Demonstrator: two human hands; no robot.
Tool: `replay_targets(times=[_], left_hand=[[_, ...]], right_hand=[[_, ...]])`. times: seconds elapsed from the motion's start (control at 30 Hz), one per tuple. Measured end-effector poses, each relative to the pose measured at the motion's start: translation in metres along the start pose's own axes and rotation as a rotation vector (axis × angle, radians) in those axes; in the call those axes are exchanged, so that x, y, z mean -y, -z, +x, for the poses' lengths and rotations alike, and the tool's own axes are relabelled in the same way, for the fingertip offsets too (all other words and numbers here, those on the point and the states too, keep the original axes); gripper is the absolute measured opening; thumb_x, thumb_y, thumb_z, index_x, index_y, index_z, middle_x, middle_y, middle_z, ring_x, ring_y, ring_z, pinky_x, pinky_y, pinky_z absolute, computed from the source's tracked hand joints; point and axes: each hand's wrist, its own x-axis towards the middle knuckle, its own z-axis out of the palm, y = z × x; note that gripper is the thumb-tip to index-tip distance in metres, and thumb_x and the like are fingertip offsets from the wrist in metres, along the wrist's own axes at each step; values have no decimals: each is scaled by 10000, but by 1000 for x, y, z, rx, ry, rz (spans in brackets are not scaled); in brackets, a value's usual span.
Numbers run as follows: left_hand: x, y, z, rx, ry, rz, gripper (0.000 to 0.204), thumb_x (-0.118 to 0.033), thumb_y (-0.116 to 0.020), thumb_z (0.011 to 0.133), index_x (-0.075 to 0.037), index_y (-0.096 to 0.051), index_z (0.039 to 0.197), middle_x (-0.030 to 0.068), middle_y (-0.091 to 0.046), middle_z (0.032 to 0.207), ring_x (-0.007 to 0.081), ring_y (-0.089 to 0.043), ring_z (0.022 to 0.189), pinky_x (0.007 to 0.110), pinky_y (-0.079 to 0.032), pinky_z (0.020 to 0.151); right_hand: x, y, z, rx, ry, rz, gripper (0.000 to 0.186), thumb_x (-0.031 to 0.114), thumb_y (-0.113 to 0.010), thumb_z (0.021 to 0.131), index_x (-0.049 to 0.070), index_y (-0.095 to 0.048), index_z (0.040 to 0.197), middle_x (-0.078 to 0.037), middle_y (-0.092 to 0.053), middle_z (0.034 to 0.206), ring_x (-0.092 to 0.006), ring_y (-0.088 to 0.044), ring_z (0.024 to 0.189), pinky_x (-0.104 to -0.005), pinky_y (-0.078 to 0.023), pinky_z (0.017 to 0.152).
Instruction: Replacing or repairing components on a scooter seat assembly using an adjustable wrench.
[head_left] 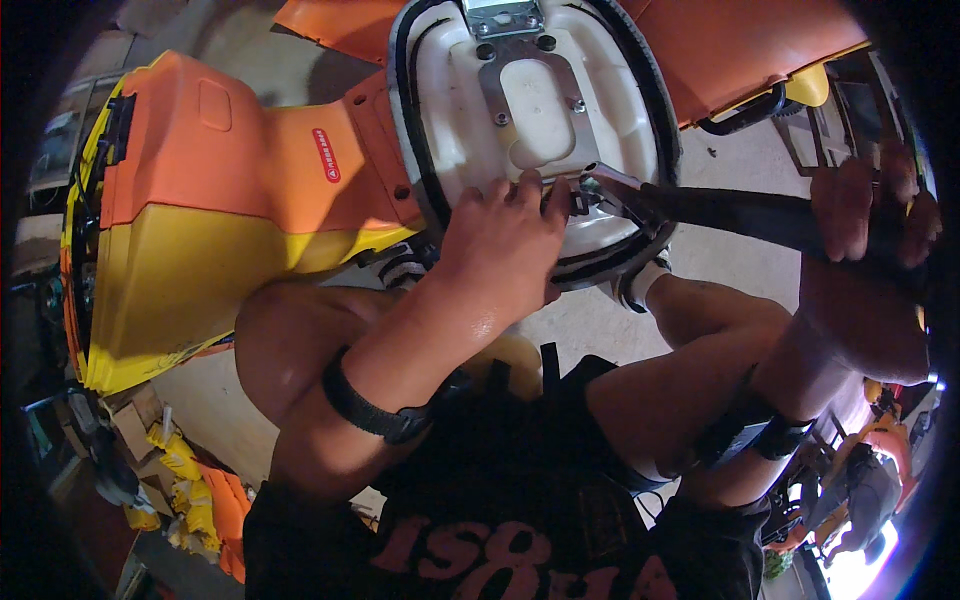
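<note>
An upturned seat [640, 140] shows its white underside, dark rim and a metal plate [490, 85] bolted down its middle. My left hand [505, 240] lies over the lower part of this underside, fingers bent and closed on the seat beside a small metal fitting [580, 203]. What lies under the palm is hidden. Out to the right, my right hand [865, 250] is wrapped round the dark handle of a long plier-like hand tool [735, 215]. The tool's metal head meets the fitting near my left fingertips; its exact kind is unclear.
An orange and yellow body shell [215, 190] stands left of the seat, with another orange panel [740, 55] at the upper right. My bare legs straddle the seat's lower end. Yellow and orange pieces [190, 490] with cardboard lie at the lower left.
</note>
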Motion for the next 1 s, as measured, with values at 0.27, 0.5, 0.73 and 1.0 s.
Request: replay_targets(times=[0.27, 0.5, 0.73, 1.0], left_hand=[[2, -5, -1, -4, 14, -16, 920, -351, -865, 622, -14, -466, 1380, 196, -535, 1270, 367, -574, 1154, 489, -502, 927], [-1, -6, 1, -4, 9, -16, 943, -347, -872, 611, -17, -459, 1392, 195, -529, 1279, 368, -573, 1157, 487, -503, 925], [2, 1, -1, 13, -10, 0, 946, -339, -871, 613, 11, -454, 1387, 204, -536, 1289, 368, -583, 1137, 470, -503, 922], [-1, 0, -1, -32, -45, 33, 956, -400, -868, 600, 1, -470, 1371, 195, -554, 1281, 347, -596, 1106, 441, -519, 879]], right_hand=[[4, 2, 8, 222, 4, -43, 462, 349, -569, 877, -23, -591, 1151, -211, -567, 1081, -305, -552, 976, -367, -403, 905], [-2, 27, 14, 574, 141, 153, 372, 280, -551, 985, -72, -441, 938, -255, -485, 1149, -242, -637, 548, -291, -564, 483], [12, 33, 16, 342, -1, 68, 438, 434, -477, 936, 70, -450, 694, -151, -574, 855, -220, -517, 494, -313, -325, 420], [-28, -47, 12, -30, 48, 30, 424, 435, -474, 930, 80, -440, 699, -124, -571, 842, -200, -495, 472, -301, -311, 401]])
